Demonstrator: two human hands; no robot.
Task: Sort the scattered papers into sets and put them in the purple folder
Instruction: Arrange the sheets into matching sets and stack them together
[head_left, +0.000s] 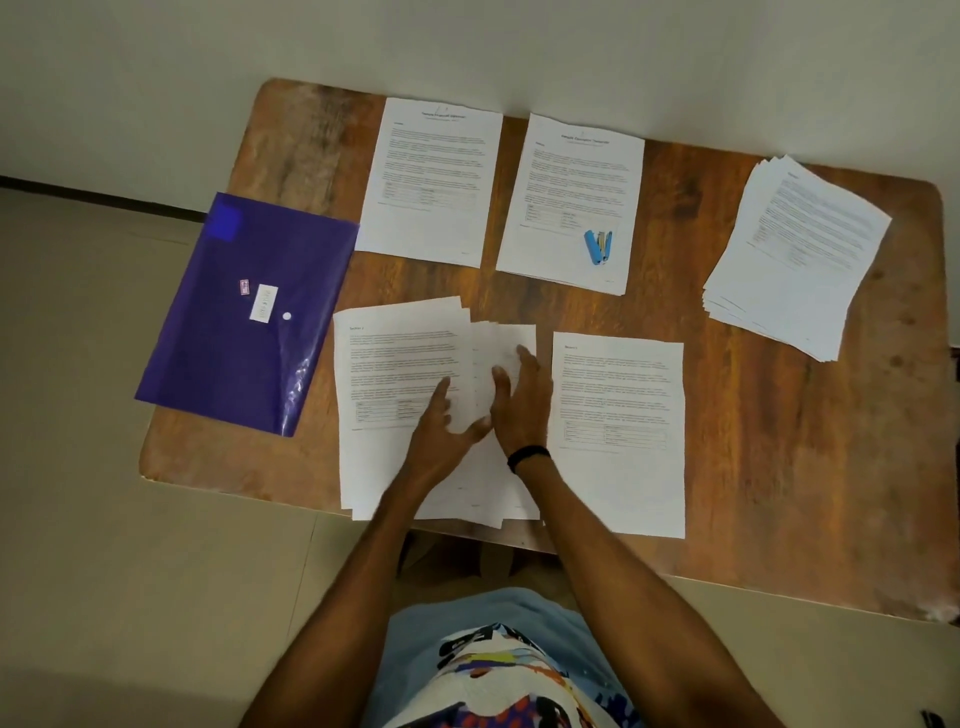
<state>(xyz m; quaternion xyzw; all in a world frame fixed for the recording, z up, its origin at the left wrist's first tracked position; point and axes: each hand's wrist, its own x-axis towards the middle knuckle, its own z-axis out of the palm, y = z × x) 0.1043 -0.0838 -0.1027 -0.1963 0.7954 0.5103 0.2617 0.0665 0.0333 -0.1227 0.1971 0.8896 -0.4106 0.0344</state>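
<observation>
Papers (396, 364) — under left hand (441, 423), right hand (521, 402).

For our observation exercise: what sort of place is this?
Probably a plain office or home workspace: a wooden table against a bare wall, printed paper stacks and a purple folder.

Bare forearms, left hand (440, 422) and right hand (521, 402) bare too. Thin black wristband (527, 458) at right wrist. Light blue shirt (415, 640), white front print (501, 673) with black, yellow, orange, red, purple shapes.
</observation>
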